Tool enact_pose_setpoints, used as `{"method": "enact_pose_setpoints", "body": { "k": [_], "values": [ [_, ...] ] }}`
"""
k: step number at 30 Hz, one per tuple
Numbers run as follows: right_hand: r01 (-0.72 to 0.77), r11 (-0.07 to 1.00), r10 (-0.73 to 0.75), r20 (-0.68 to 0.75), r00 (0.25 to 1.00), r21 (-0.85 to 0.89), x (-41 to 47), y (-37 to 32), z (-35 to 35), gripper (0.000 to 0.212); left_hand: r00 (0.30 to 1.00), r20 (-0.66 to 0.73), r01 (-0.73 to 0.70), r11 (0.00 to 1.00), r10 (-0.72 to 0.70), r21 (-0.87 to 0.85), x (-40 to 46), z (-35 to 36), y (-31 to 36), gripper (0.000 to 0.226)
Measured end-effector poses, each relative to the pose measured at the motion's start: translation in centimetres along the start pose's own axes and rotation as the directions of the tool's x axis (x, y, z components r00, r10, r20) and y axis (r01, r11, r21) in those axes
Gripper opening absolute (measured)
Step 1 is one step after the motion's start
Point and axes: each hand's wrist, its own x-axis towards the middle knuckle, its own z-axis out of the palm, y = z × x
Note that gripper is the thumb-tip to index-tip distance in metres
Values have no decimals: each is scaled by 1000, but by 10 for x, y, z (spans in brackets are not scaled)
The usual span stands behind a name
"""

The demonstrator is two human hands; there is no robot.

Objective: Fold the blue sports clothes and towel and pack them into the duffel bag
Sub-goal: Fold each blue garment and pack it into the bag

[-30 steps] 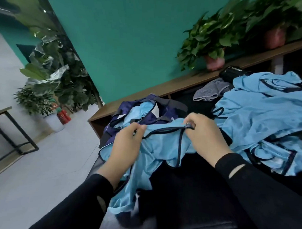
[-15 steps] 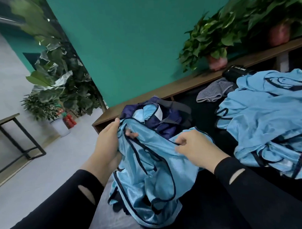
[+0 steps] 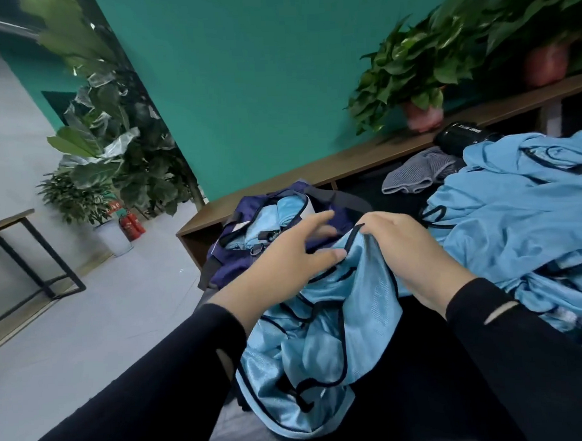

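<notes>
A crumpled light-blue jersey (image 3: 323, 348) with dark trim lies on the black table in front of me. My right hand (image 3: 409, 252) pinches its upper edge at the dark trim. My left hand (image 3: 284, 260) hovers beside it with fingers spread and straight, the thumb touching the fabric. Just behind my hands sits the open navy duffel bag (image 3: 238, 255), with folded light-blue clothes inside. A heap of more light-blue sports clothes (image 3: 521, 232) lies at the right. A grey striped towel (image 3: 413, 174) lies behind that heap.
A wooden ledge (image 3: 314, 176) along the teal wall carries potted plants (image 3: 413, 80). A black case (image 3: 461, 137) sits by the towel. At the left, beyond the table's edge, are grey floor, a metal-legged side table (image 3: 23, 249), large plants and red fire extinguishers (image 3: 131, 222).
My left hand has let go of the jersey and opened, moving right toward the bag. My right hand has lifted the jersey's edge. The view has shifted slightly.
</notes>
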Motion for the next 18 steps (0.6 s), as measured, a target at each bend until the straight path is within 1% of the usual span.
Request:
{"method": "enact_pose_setpoints", "body": {
  "k": [1,2,3,5,6,7,8,9,11,12,13,14,15,16,17,18],
  "values": [
    [10,1000,-10,-15,1000,-3,1,0,0,27,998,52,35,998,-33,-52,4,2,1,50],
    [28,999,-28,-28,999,-23,1,1,-1,26,995,81,63,996,-58,-61,6,3,2,39],
    [52,997,-54,-40,998,-57,3,2,-2,26,994,71,81,995,-78,-53,7,4,3,27],
    [98,988,-104,-41,994,-118,6,6,-5,28,992,-44,118,990,-122,-82,8,4,3,8],
    [114,984,-121,-41,992,-136,7,8,-5,28,984,-92,140,982,-152,-125,8,1,4,11],
    [124,981,-132,-42,990,-152,10,10,-4,27,977,-107,162,967,-185,-196,7,-2,5,13],
    [132,978,-140,-44,989,-165,11,10,-2,28,977,-80,170,950,-197,-261,5,-6,5,12],
    [141,975,-152,-49,987,-174,12,10,0,32,982,-37,167,947,-183,-274,3,-10,6,10],
    [162,969,-176,-58,983,-185,13,9,4,41,990,33,137,980,-134,-142,-2,-11,6,21],
    [170,967,-183,-55,982,-189,14,8,5,43,992,25,126,990,-125,-65,-3,-9,4,24],
    [174,965,-187,-49,981,-195,14,8,5,43,991,-13,130,991,-130,-19,-2,-8,1,24],
    [176,963,-189,-47,981,-205,13,8,6,43,990,-50,134,991,-135,-30,-2,-7,-2,27],
    [174,962,-188,-47,981,-213,13,8,6,42,986,-73,142,987,-148,-81,-1,-9,-5,31],
    [172,961,-187,-51,981,-218,14,9,5,42,982,-81,154,972,-170,-176,-2,-10,-6,31],
    [164,961,-181,-58,982,-221,14,9,4,40,973,-89,181,940,-214,-288,-3,-13,-5,32],
    [150,963,-168,-66,984,-223,14,10,2,35,957,-100,209,884,-273,-418,-2,-16,-4,35]
  ]
}}
